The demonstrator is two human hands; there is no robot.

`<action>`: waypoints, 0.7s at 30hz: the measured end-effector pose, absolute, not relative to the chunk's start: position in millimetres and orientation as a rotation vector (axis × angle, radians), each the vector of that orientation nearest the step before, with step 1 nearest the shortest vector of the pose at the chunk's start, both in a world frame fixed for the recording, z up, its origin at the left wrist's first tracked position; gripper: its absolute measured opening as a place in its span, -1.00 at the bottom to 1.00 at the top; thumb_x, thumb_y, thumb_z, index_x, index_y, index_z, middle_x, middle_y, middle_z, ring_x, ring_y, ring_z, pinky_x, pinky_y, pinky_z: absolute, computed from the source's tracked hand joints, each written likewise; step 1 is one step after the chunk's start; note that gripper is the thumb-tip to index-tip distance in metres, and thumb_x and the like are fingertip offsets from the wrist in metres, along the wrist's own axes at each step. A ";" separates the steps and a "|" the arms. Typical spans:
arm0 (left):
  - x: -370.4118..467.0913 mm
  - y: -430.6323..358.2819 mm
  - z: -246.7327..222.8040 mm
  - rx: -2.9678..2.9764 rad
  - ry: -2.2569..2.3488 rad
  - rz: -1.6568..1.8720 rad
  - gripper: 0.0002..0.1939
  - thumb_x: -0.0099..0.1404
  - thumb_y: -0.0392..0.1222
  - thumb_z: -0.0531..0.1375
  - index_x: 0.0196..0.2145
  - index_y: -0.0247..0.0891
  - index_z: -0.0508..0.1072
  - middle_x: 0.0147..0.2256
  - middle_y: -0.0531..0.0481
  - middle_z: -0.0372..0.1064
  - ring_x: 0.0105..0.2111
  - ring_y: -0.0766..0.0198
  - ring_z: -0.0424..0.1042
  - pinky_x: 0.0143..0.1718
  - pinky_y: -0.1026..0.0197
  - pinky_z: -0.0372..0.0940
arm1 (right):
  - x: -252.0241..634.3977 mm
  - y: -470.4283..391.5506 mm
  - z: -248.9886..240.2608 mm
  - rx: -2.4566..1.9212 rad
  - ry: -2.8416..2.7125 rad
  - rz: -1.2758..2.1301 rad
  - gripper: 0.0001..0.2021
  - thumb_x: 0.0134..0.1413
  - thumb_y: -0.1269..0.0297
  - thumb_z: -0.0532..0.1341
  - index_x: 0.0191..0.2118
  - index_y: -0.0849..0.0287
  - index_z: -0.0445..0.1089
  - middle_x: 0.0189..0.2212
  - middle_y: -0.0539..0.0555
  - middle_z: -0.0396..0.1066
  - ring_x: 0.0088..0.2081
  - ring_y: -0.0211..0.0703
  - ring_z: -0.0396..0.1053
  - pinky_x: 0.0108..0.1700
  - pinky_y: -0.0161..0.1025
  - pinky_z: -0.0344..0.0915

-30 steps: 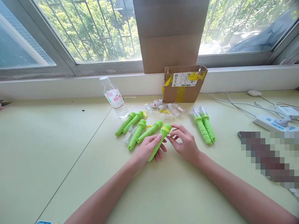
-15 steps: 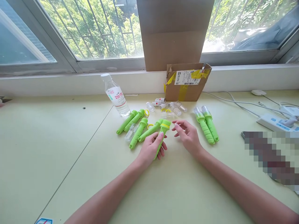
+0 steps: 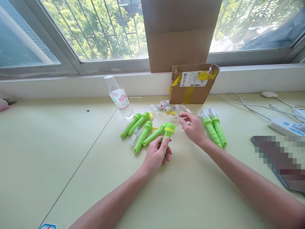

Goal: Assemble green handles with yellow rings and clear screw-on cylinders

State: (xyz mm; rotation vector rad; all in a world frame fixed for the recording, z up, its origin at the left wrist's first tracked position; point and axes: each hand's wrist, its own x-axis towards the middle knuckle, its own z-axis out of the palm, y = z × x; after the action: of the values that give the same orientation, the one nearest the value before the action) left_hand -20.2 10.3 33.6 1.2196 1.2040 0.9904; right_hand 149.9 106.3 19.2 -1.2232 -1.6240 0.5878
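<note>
A green handle point(image 3: 169, 129) is held over the desk point(image 3: 59, 140) in the left grip point(image 3: 156, 152), closed round its shaft. A clear cap point(image 3: 173, 118) is met by the right grip point(image 3: 193, 128) — whether pinched or merely touched cannot be told. Both are judged light, stiff plastic; the handle is best taken by that shaft, the possibly slippery cap by its sides.

Bright daylight comes through the grey-framed glass windows point(image 3: 107, 35) at the top, with whitish glare at upper right.
</note>
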 end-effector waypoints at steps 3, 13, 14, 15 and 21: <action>-20.6 10.3 32.5 1.218 1.206 0.996 -0.58 0.33 0.18 0.07 -0.24 -0.29 0.35 -0.54 0.08 0.28 -0.66 0.39 0.27 -0.74 0.37 0.14 | 142.9 119.6 25.3 -1.216 -1.739 0.397 -0.88 0.14 0.29 0.14 -0.24 0.13 0.40 -0.26 0.11 0.49 -0.33 -0.08 0.45 -0.43 -0.19 0.39; -20.9 10.3 30.4 1.187 1.205 1.002 -0.58 0.34 0.19 0.05 -0.24 -0.27 0.33 -0.54 0.09 0.27 -0.66 0.39 0.25 -0.73 0.36 0.13 | 119.9 180.7 27.1 -1.432 -2.046 0.180 -0.80 0.11 0.31 0.20 -0.13 0.16 0.42 -0.19 0.16 0.48 -0.15 0.04 0.41 -0.16 -0.09 0.32; -20.8 10.2 30.7 1.183 1.206 1.005 -0.58 0.34 0.20 0.06 -0.25 -0.27 0.33 -0.54 0.09 0.27 -0.66 0.39 0.25 -0.73 0.36 0.13 | 117.4 184.9 28.0 -1.452 -2.059 0.181 -0.79 0.11 0.30 0.20 -0.12 0.16 0.42 -0.18 0.17 0.48 -0.13 0.05 0.41 -0.14 -0.09 0.31; -20.7 10.1 30.9 1.180 1.207 1.008 -0.58 0.33 0.20 0.06 -0.25 -0.27 0.33 -0.54 0.09 0.27 -0.66 0.40 0.25 -0.72 0.36 0.13 | 115.0 188.7 29.0 -1.475 -2.072 0.183 -0.77 0.11 0.29 0.19 -0.10 0.17 0.42 -0.17 0.18 0.48 -0.12 0.07 0.39 -0.12 -0.08 0.30; -21.5 10.6 30.1 1.192 1.194 1.004 -0.59 0.35 0.19 0.04 -0.27 -0.27 0.31 -0.55 0.10 0.27 -0.66 0.41 0.24 -0.71 0.37 0.12 | 105.7 205.4 31.1 -1.607 -2.180 0.171 -0.65 0.11 0.21 0.18 0.01 0.19 0.40 -0.07 0.26 0.44 -0.01 0.19 0.33 -0.01 0.04 0.23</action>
State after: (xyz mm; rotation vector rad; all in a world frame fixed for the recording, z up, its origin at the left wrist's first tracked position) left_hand -21.5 10.6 30.1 1.1921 1.1937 1.0040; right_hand 105.7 205.4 31.1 -1.6068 -2.1796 0.1709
